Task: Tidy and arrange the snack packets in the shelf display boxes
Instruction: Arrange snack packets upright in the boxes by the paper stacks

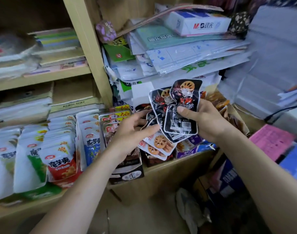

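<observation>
While L hand & R hand pinch black pkts | long axis upright, fanned

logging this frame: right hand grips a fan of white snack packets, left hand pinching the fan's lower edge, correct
Not white: the head view shows the snack packets gripped by the right hand are black. The left hand does pinch the fan's lower edge.

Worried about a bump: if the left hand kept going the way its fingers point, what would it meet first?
The black packets fanned in the right hand; the left hand seems to pinch their lower-left edge, though depth is unclear.
</observation>
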